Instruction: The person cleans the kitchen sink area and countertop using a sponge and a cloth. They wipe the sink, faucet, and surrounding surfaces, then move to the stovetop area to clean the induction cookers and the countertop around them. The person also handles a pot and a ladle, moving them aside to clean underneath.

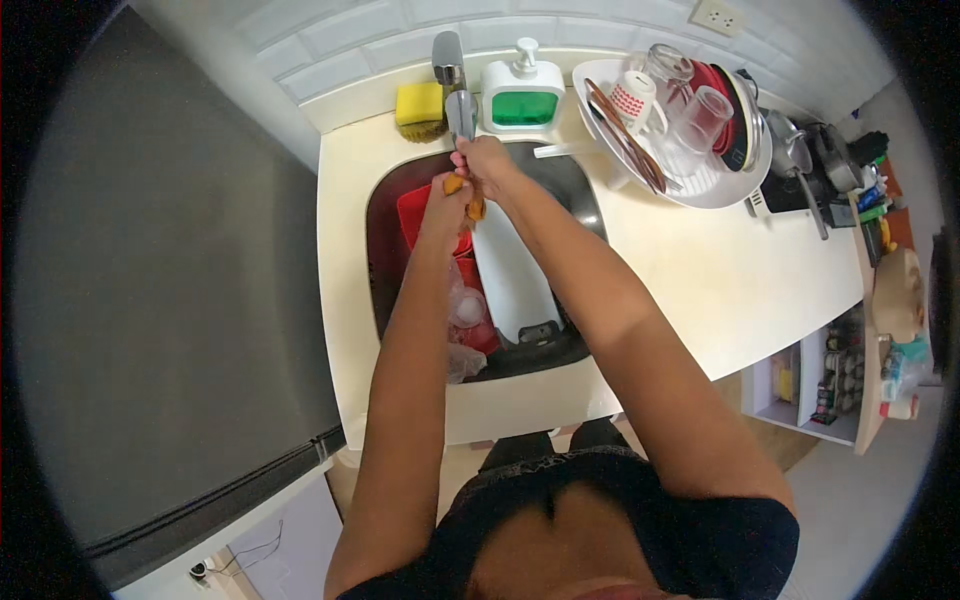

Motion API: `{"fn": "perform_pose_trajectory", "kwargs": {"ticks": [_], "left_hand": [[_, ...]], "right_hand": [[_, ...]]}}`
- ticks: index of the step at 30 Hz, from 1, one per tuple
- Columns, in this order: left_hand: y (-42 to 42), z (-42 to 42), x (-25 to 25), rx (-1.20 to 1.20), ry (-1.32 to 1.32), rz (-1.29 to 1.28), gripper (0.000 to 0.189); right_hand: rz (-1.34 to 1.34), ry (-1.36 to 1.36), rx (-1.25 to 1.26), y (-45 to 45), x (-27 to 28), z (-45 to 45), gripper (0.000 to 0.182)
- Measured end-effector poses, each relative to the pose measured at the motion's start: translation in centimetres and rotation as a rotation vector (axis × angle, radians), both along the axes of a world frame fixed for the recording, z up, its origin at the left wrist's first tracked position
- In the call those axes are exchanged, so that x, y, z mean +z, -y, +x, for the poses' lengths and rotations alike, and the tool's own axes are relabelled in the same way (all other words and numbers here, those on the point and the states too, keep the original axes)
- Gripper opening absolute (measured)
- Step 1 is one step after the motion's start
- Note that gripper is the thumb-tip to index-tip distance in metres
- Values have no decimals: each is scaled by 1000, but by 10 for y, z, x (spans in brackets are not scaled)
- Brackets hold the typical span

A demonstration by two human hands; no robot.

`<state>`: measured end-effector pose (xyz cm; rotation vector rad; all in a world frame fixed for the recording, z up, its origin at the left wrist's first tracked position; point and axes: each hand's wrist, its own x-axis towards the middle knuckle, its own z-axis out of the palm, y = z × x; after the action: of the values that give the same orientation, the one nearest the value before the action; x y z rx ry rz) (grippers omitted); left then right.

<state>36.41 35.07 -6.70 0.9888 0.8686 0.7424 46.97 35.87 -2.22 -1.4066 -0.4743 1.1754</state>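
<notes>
Under the chrome faucet (461, 112), my left hand (448, 204) holds orange-brown pieces (475, 206) over the sink (390, 300); what they are is unclear. My right hand (484, 163) is close beside it, just below the spout, with its fingertips near the same pieces; whether it grips anything is partly hidden. A white cutting board (514, 277) with a dark-edged handle slot leans in the sink. Left of the board lie a red plastic container (413, 214), clear plastic (466, 363) and a clear round item (469, 307).
Behind the sink stand a yellow sponge (419, 103) and a soap dispenser (523, 101) with green liquid. A white dish rack (701, 196) at the right holds a mug, glasses, wooden utensils and plates. Pans (836, 157) lie beyond it. A dark grey surface (172, 300) rises at the left.
</notes>
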Motion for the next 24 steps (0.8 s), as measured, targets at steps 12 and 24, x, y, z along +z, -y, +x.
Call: {"fn": "perform_pose_trajectory", "kwargs": {"ticks": [12,24], "left_hand": [[-23,12,4,11,97,87,41],[36,18,7,-137,-135,377,25]], "right_hand": [[-82,-11,18,0,10,15,25],[-276,-316,246,102,-56,16,68]]}}
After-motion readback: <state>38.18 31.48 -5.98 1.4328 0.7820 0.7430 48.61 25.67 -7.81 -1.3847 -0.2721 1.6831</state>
